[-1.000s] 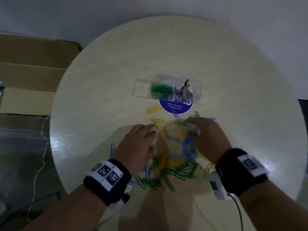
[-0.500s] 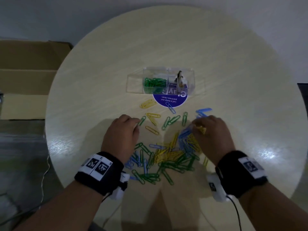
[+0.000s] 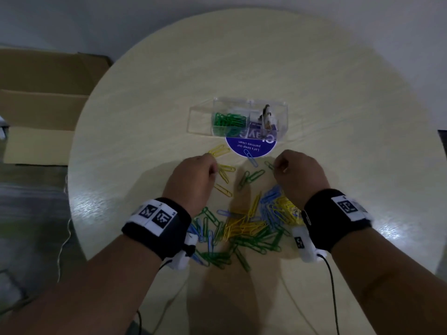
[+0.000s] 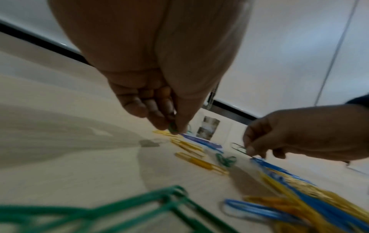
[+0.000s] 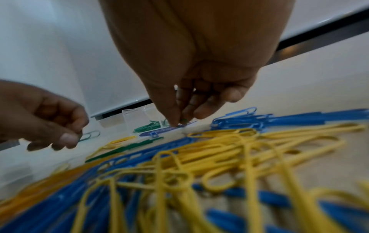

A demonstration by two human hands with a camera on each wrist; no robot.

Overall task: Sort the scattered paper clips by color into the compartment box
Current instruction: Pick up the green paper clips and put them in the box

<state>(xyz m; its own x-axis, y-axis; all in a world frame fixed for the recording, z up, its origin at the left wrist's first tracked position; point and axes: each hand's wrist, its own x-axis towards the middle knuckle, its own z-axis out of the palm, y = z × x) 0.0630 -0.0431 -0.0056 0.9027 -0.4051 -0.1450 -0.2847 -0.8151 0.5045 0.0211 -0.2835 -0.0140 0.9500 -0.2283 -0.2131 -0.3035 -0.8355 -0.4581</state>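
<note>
At left, the left hand (image 3: 191,180) pinches a green clip (image 4: 172,127) above the round table (image 3: 338,117); farther off sits the compartment box (image 3: 238,120), holding green clips. At right, the right hand (image 3: 300,175) pinches another green paper clip (image 4: 238,148), with the mixed clip pile (image 3: 244,226) nearer.

round wooden table (image 3: 314,81) | blue round sticker (image 3: 251,147) on it | cardboard box (image 3: 43,93) beside table

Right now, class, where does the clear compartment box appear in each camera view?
Head: compartment box upper centre.
Left wrist: box mid-picture, slightly right, far away.
Right wrist: box left of centre, far away.
Shared landmark: the blue sticker at its near edge.
</note>
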